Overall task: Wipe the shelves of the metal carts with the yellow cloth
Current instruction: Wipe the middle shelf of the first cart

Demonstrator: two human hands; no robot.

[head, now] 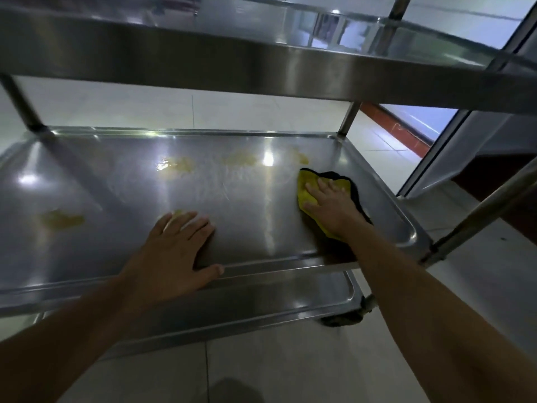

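The yellow cloth (pixel 305 187) lies flat on the middle shelf (pixel 116 175) of the metal cart (pixel 261 62), under my right hand (pixel 331 207). There is one cloth. It is yellow on top and has a black edge that peeks out past my fingers and beside my wrist. My right hand lies flat on it with the fingers spread out straight, pressing it down near the right end of the shelf.

My left hand (pixel 174 251) lies flat on the bare metal, with nothing in it. Its fingers are straight and a little apart, and the thumb rests on the front rim of the shelf.

I can count four yellow smears on the shelf. One smear (pixel 62 219) is far off to the left of my left hand. A second smear (pixel 177 165) is past my left hand, toward the back. A third smear (pixel 239 158) is between my two hands, at the back. The last smear (pixel 302 158) is just past the cloth. A tiny yellow bit also shows by the fingertips of my left hand.

I see three shelves. The top shelf (pixel 203 50) is above my hands, and the bottom shelf (pixel 261 303) is below them. The metal is shiny with bright spots of light. One black wheel (pixel 343 319) shows under my right arm. The floor (pixel 290 367) has pale tiles.
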